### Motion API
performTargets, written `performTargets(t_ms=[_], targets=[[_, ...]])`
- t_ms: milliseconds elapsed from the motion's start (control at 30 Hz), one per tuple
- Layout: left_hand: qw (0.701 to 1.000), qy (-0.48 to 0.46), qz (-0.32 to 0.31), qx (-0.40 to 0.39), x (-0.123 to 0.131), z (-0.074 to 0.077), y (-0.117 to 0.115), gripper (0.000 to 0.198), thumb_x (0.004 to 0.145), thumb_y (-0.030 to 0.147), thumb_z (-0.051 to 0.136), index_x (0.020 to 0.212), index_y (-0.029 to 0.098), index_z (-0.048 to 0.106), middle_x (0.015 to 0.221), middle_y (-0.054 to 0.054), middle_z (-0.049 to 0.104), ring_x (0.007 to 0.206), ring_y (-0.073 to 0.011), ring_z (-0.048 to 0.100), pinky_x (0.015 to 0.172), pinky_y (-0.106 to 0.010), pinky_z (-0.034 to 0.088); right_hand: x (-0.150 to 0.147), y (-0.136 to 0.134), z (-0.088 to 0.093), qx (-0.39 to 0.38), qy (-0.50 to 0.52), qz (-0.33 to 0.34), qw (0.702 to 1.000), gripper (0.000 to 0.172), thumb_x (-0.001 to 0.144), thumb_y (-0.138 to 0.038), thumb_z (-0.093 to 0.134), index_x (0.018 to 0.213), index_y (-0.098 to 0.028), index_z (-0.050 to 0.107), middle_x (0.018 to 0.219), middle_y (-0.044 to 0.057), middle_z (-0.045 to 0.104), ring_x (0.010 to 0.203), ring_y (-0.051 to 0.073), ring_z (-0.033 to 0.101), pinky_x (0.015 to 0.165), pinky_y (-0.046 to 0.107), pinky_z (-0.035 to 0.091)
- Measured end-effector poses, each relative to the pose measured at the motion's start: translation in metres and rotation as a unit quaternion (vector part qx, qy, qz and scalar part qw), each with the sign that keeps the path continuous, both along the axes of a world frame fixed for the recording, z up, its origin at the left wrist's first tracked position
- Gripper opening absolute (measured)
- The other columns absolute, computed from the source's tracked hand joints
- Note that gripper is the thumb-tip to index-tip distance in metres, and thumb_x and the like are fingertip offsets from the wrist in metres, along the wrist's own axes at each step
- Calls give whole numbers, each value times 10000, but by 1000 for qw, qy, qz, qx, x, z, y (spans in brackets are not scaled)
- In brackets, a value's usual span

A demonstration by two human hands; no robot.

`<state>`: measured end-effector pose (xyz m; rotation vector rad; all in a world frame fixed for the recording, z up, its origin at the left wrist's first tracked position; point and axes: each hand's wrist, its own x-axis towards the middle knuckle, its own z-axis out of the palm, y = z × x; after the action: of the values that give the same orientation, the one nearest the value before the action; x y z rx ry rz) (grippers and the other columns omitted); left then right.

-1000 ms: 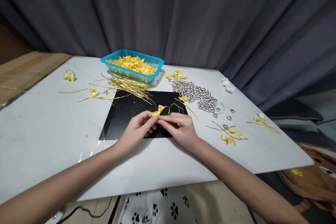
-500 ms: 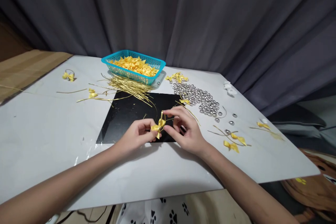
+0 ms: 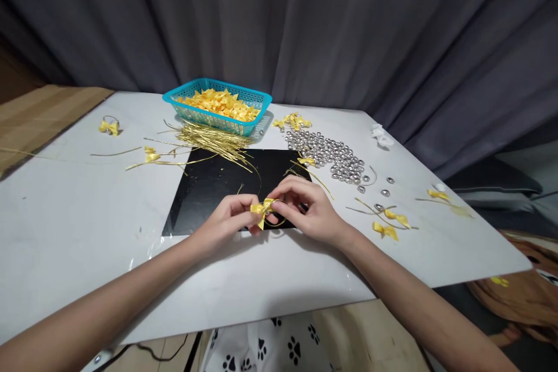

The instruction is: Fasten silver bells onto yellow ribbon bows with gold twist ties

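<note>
The yellow bow (image 3: 260, 210) lies between the hands, just below the frame's centre, its long axis roughly left-to-right. The left hand (image 3: 231, 215) pinches its left end; the right hand (image 3: 308, 204) meets its right end beside a looped gold wire (image 3: 275, 225), its grip unclear.

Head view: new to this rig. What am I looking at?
No machine: a person works bare-handed, seen from a head-worn camera looking forward and down. The left hand pinches a yellow ribbon bow with a gold wire loop; the right hand touches the bow's other end, its exact grip unclear. Both are over the near edge of a black mat on a white table. Beyond lie a bunch of gold wires and a teal basket of yellow bows; to the right, a pile of silver bead-like pieces.
</note>
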<state>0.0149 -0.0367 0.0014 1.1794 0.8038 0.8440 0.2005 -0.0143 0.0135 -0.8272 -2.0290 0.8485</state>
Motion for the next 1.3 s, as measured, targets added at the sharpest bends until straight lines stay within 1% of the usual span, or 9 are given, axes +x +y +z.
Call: performTargets(t_ms=[167,333,467,533,667,800,933,1033,1300], targets=[[997,-51,21,-58,0,-4,2,195,695,210,597,559,149,471,672,-34,678,519,-81,529,543,-203,406,0,-1,-1,-49,10,-9,999,83,792,-193,595,822,-122,628,564,-34,512,434,41,364,398,184,286],[990,-90,70,-77,1,-2,5,101,656,178,560,579,135,510,618,-25,665,417,-39,416,449,-187,321,-1,0,1,-48,19,-5,999,60,776,-178,606,756,-124,624,565,-37,505,444,38,366,404,189,278],[990,-94,71,-77,1,1,5,130,685,204,572,591,140,508,583,-4,634,396,-36,374,418,-203,275,0,1,2,-69,-2,-1,998,77,784,-199,596,756,-128,604,584,-33,495,451,41,351,416,196,280],[992,-83,67,-67,1,1,5,161,698,221,592,593,150,493,586,0,633,401,-43,371,419,-214,271,3,2,2,-99,-6,17,995,99,789,-226,595,819,-132,589,636,-23,511,462,42,351,419,194,286],[996,-47,56,-45,1,1,3,212,709,245,633,600,165,469,573,13,627,419,-53,390,440,-221,292,6,3,2,-170,53,84,980,290,826,-304,565,1076,-168,514,935,38,536,535,43,405,443,185,349],[998,-26,20,-46,2,0,1,212,728,277,641,637,164,487,558,16,622,429,-56,420,463,-219,316,3,1,2,-183,88,88,975,376,837,-306,556,1185,-196,465,1064,55,509,552,35,425,475,191,385],[999,-8,-18,-48,1,0,1,197,732,293,649,673,154,524,539,15,608,445,-62,448,470,-214,323,-2,0,-1,-188,59,66,978,201,819,-318,581,928,-150,588,815,17,563,526,50,417,453,192,345],[998,-5,-28,-50,2,0,2,194,723,273,667,690,151,519,539,22,604,447,-53,444,462,-199,307,-4,0,-2,-219,63,54,972,212,800,-352,606,804,-140,587,629,-25,521,486,52,403,432,186,326],[996,68,58,-12,9,-1,-1,256,663,279,713,743,159,501,564,25,612,460,-68,475,463,-196,342,-1,2,4,-228,76,37,970,210,786,-333,615,723,-133,598,648,-1,583,464,48,439,418,181,353]])
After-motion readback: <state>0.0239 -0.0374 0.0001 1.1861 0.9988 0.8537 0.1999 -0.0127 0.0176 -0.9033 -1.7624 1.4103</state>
